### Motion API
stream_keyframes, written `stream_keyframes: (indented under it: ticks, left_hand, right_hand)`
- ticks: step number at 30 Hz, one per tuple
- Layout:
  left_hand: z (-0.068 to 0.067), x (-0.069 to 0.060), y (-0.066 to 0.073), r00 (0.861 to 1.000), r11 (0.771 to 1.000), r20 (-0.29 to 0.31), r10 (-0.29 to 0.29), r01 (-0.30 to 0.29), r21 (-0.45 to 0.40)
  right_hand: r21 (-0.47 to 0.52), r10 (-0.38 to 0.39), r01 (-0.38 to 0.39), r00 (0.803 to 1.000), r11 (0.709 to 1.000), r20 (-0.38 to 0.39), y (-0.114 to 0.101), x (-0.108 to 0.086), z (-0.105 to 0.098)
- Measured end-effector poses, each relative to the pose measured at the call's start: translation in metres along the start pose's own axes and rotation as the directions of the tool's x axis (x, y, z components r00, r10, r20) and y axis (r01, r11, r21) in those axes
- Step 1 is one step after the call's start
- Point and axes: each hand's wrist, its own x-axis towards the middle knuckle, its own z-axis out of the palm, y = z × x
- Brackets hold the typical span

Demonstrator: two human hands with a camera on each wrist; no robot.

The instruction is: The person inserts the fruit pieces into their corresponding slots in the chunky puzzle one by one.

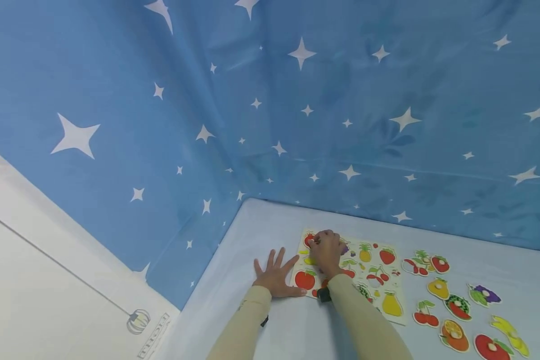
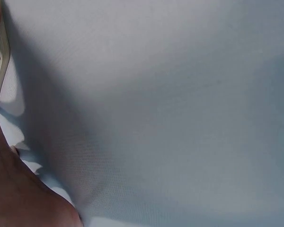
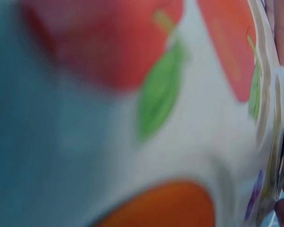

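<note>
Fruit-printed board (image 1: pixel 391 283): flat, pale, rectangular; lower centre of frame. Left hand (image 1: pixel 276 279): spread, thumb at board's edge. Right hand (image 1: pixel 327 254): bent over board; whether pinching, cannot tell. Round-knobbed fruit pieces (image 1: pixel 454 337): lower right.

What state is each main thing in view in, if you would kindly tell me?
Puzzle board: flat on the table.
Left hand: fingers spread, at the board's left edge.
Right hand: fingers bent over the board, grip unclear.
Pear piece: loose, knob up.
Orange piece: loose, knob up.
Watermelon piece: loose.
Grape piece: loose.
Banana piece: loose.
Strawberry piece: loose, in a cluster.
Blue sheet: hanging, creased.
</note>
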Motion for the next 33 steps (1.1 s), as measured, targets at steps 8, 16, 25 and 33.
stream_keyframes:
  ticks: [8,16,25,33]
  left_hand:
    - [-0.005,0.0,0.013,1.0,1.0,0.029,0.009,-0.01,0.029]
    - [-0.008,-0.001,0.009,0.999,1.0,0.035,-0.01,0.01,0.004]
    - [-0.007,0.001,-0.001,0.999,1.0,0.031,-0.03,0.029,0.007]
    - [-0.008,-0.001,0.004,0.998,0.998,0.057,-0.021,0.024,-0.052]
  right_hand:
    - [-0.065,0.019,-0.022,0.999,0.998,-0.044,0.002,-0.001,-0.002]
    - [0.057,0.034,-0.036,0.998,0.998,0.045,0.006,0.006,-0.007]
    - [0.307,0.038,-0.079,0.99,0.948,0.137,0.019,0.003,-0.042]
    - [0.338,0.05,-0.076,0.995,0.938,0.084,0.07,-0.015,-0.099]
